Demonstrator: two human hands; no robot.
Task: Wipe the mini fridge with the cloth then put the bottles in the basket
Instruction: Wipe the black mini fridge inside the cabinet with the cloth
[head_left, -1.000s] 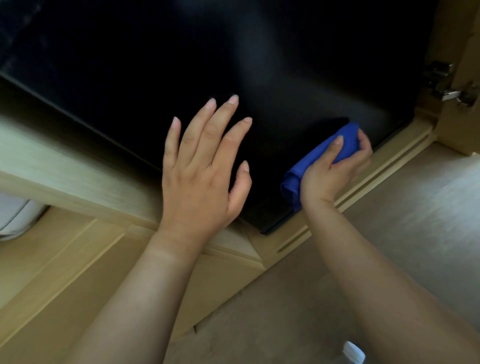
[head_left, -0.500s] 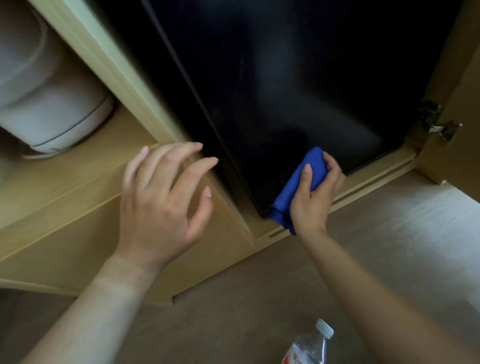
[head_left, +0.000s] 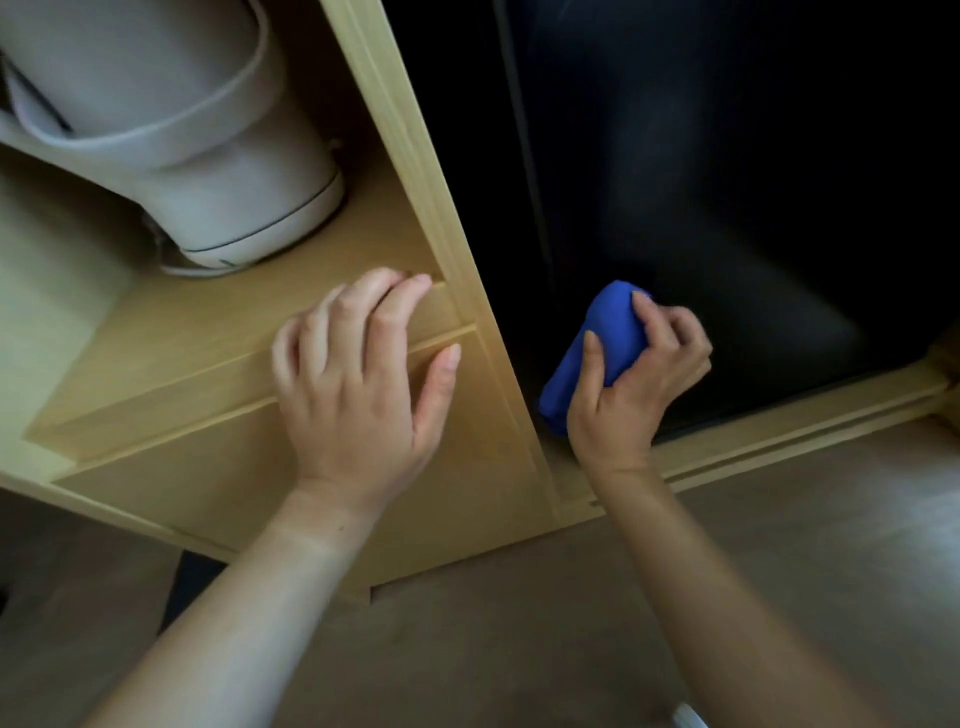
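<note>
Nearest, at the bottom edge, a white bottle cap (head_left: 688, 718) pokes into view above the floor (head_left: 519, 623); the rest of the bottle is cut off. No basket is in sight, so the bottle step looks untouched.

Further in, the left hand (head_left: 358, 374) rests on the front ledge of the wooden cabinet (head_left: 156, 415), fingers loosely bent and holding nothing, apparently steadying the person. Beside it, across the cabinet's upright post, the right hand (head_left: 634, 384) is clenched round the bunched blue cloth (head_left: 602, 348) and presses it against the low left corner of the fridge (head_left: 727, 208) door, just above the bottom rail.

So the wiping seems under way. How much of the dark door has been covered I cannot tell, as its surface shows no clear marks.

Behind the left hand, a white kettle (head_left: 208, 156) stands on the cabinet shelf, well apart from the cloth. The post and rail hem in the door's corner and could snag the cloth. Nothing else blocks the door.
</note>
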